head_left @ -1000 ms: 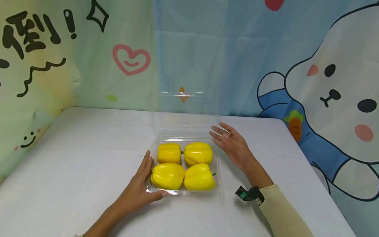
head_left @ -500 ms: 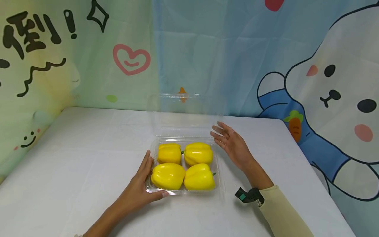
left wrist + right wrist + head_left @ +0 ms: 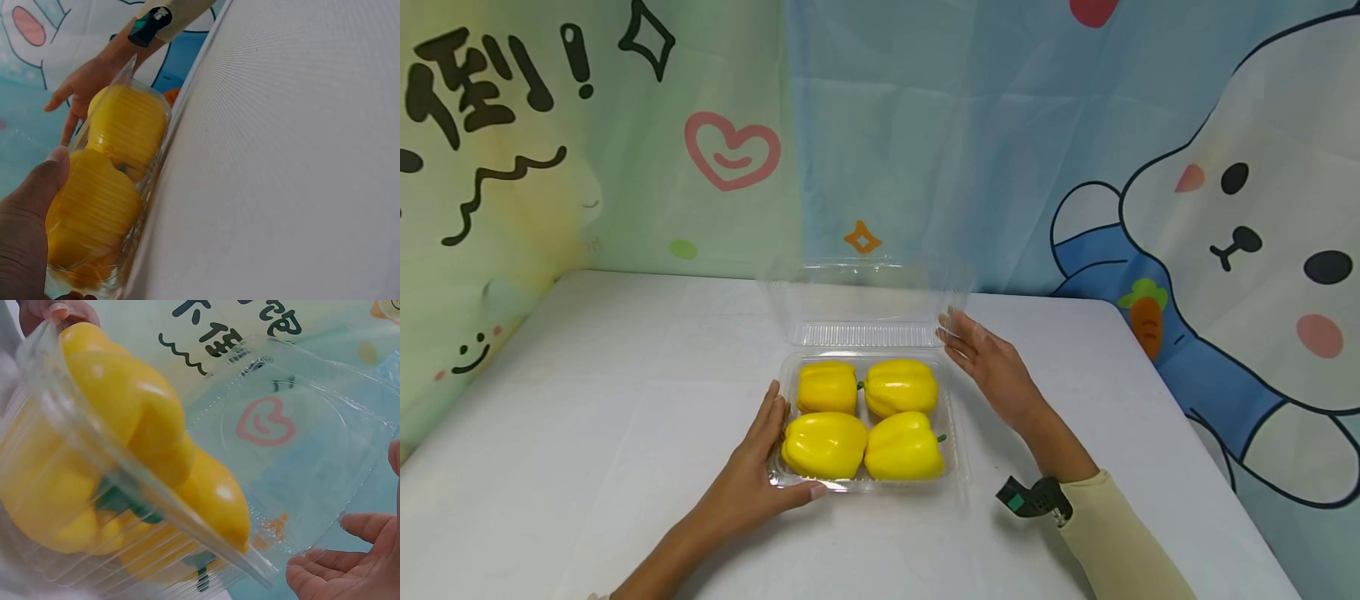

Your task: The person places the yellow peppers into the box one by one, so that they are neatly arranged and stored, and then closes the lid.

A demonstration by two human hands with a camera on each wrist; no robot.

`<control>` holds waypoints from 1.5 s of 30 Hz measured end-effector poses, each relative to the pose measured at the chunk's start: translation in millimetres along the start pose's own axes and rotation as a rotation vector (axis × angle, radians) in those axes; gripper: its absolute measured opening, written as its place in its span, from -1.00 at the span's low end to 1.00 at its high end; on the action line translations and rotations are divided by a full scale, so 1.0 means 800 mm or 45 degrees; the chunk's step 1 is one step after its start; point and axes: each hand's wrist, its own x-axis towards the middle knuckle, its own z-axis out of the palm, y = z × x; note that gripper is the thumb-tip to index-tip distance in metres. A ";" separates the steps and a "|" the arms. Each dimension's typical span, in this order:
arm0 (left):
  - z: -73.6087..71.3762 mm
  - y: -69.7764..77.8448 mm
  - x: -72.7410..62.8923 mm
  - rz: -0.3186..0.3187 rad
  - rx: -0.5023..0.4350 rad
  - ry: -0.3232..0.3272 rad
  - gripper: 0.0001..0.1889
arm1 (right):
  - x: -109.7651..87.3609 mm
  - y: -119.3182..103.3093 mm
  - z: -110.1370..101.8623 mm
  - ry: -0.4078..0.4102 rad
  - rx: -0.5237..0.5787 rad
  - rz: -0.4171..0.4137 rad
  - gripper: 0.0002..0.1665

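A clear plastic clamshell box [image 3: 957, 454] stands on the table with several glossy yellow bell peppers [image 3: 823, 446] inside. Its lid [image 3: 872, 296] is raised at the back, and the ribbed wall of the lid shows near the hinge. My left hand [image 3: 767, 475] holds the front left corner, thumb along the front rim and fingers down the left side. In the left wrist view the thumb [image 3: 39, 194] lies against the rim. My right hand [image 3: 992, 367] is by the lid's right side, fingers extended; in the right wrist view the fingertips [image 3: 306, 565] are right at the lid's edge.
A white-covered table [image 3: 602, 400] extends around the box. A printed cloth backdrop [image 3: 925, 125] hangs behind it, with a heart, lettering and a cartoon rabbit. A black wrist device [image 3: 1036, 497] sits beside my right sleeve.
The lid has tilted; its top edge now appears lower in the head view and its ribbed wall shows more plainly. My right hand has shifted slightly, while the left hand and peppers stay put.
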 end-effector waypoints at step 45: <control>0.001 0.003 0.000 0.027 0.014 0.009 0.31 | -0.025 -0.060 -0.009 0.047 -0.036 -0.018 -0.24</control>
